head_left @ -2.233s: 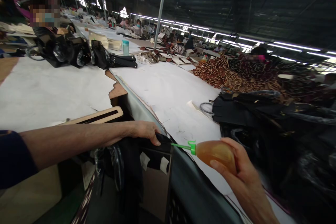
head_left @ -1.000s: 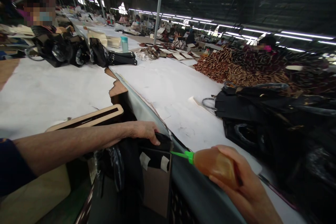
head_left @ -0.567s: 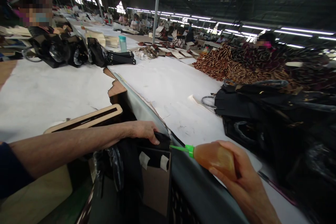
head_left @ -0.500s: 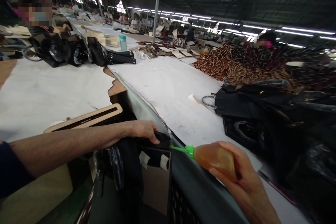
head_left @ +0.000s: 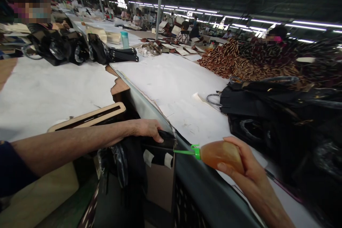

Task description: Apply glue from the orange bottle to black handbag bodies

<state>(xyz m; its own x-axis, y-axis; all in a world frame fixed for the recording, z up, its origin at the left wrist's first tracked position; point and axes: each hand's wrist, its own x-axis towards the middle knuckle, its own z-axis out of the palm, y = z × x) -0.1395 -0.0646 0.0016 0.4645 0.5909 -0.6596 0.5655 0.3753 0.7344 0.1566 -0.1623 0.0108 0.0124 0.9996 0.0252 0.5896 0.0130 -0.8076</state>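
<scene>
My right hand (head_left: 248, 171) wraps round a squeeze bottle (head_left: 221, 155) of amber liquid, probably glue, with a green cap and a long thin nozzle. The bottle lies nearly level. Its nozzle tip points left, at the upper corner edge of a black handbag (head_left: 133, 174). My left hand (head_left: 149, 130) grips the bag's top edge, thumb on the near side and the other fingers hidden behind. A brown board panel (head_left: 160, 185) with two pale tape pieces shows on the bag's side. Plastic-wrapped handles (head_left: 120, 167) hang at its front.
A white-covered table (head_left: 171, 78) stretches ahead. Black bags (head_left: 256, 110) are heaped at right, before stacked brown leather pieces (head_left: 221, 58). More black bags (head_left: 61, 46) and a teal bottle (head_left: 124, 40) stand farther left. A beige frame (head_left: 117, 108) lies near my left arm. Co-workers sit beyond.
The view has shifted slightly. My right hand and the bottle sit a little farther right, with the bottle more level; the nozzle tip stays by the bag's corner. My left hand keeps its grip.
</scene>
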